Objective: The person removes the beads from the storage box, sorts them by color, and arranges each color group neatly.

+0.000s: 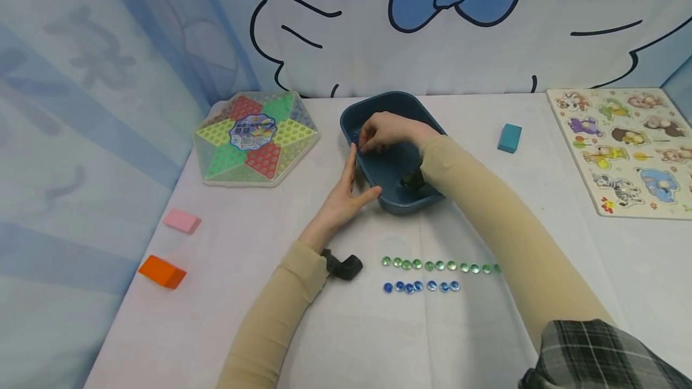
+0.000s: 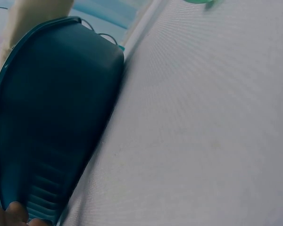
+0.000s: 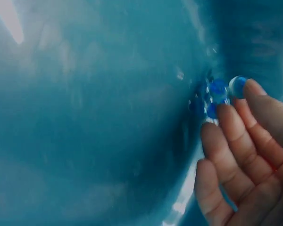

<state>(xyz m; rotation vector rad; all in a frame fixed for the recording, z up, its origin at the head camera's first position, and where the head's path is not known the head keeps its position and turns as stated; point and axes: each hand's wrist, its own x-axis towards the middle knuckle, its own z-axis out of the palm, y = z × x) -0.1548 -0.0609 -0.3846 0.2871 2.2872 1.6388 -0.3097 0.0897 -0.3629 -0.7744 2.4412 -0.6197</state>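
Observation:
A dark teal plastic basin (image 1: 400, 203) stands at the middle back of the table. My left hand (image 1: 340, 200) holds its left side, thumb over the rim and index finger stretched along it. Fingertips (image 2: 16, 212) rest against the outer wall in the left wrist view. Inside the basin, my right hand (image 1: 391, 131) reaches to the left end. Its thumb and a finger pinch a clear-and-blue glass bead (image 3: 237, 87). More blue glass beads (image 3: 212, 110) lie clustered just past the fingertips. The other fingers (image 3: 226, 155) are loosely curled.
Before the basin lie a row of green glass beads (image 1: 429, 266) and a shorter row of blue beads (image 1: 418, 286). Around them are a hexagonal game box (image 1: 294, 158), a pink block (image 1: 181, 221), an orange block (image 1: 162, 272), a teal block (image 1: 509, 138) and an animal puzzle board (image 1: 584, 158).

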